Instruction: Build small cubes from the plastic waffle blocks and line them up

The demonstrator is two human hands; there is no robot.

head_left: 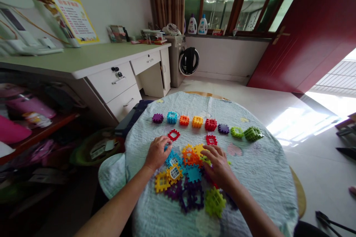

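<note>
My left hand (159,152) is at the left of a pile of notched plastic tiles, its fingers closed on a blue tile (168,146). Over the pile's right side my right hand (218,161) reaches down, fingertips at a yellow tile (199,149); whether it grips anything is unclear. Nearby lie orange tiles (191,158), a blue tile (193,173), purple tiles (191,197) and a green tile (215,202). Two red pieces (174,134) (211,140) sit beyond the pile. Behind them runs a row of several stacks, from purple (158,118) to green (253,133).
A pale patterned cloth (250,174) covers the round table. To the left are a desk (91,57) with drawers and a shelf of pink items (30,107). A washing machine (175,59) with its door open and a red door (303,33) stand farther back.
</note>
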